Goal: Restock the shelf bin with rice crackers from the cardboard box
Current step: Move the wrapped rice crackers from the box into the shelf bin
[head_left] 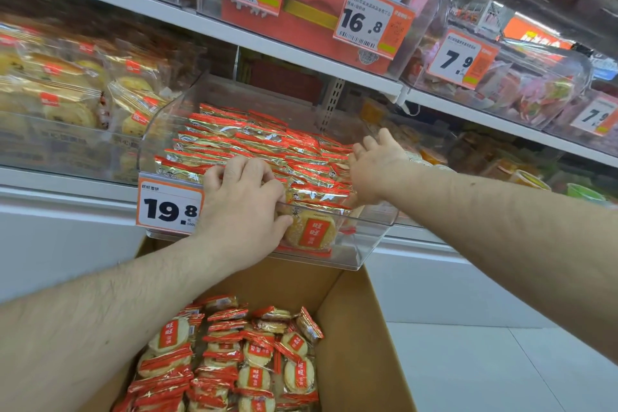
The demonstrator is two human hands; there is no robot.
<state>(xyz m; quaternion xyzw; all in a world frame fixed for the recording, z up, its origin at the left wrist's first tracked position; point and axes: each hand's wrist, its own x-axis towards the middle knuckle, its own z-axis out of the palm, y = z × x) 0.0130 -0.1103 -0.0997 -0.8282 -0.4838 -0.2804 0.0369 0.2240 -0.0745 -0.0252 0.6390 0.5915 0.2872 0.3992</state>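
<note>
Shop shelving, clear shelf bin [368,244] at mid-height; cardboard box [361,328] on floor near, below it. Left hand [240,207] grip curled over rice crackers [254,147] at bin's near rim; right hand [374,167] spread flat against right side of stack. Step: settling packets in bin. Next: reach down to box for more. Packets lie in rows, long axes left-right, slanted.

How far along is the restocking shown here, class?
Done: the clear shelf bin already holds many rice cracker packets. In hand: the left hand presses on the front packets, fingers curled over them; the right hand rests open against the pile. Left: the cardboard box below holds plenty more.
</note>
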